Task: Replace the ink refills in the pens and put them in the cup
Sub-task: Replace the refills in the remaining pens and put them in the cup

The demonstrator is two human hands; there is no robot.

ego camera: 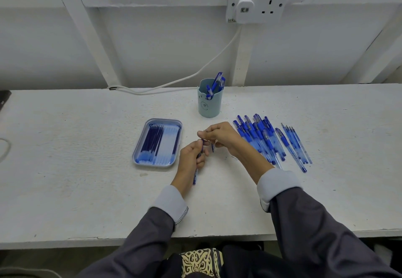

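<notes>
Pen barrel [195,176] gripped in left hand [191,158]; small blue part [212,148] pinched in right hand [219,136]. Cup [210,107], refill tray [137,150], loose pens [261,138] on counter [87,169].

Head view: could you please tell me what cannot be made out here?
Head view:
- Pen: its middle hidden in the grip of the left hand.
- Small part in the right hand: too small and mostly covered.
- Pens in the cup: lower ends hidden by its wall.
- Refills in the tray: blurred, uncountable.
</notes>
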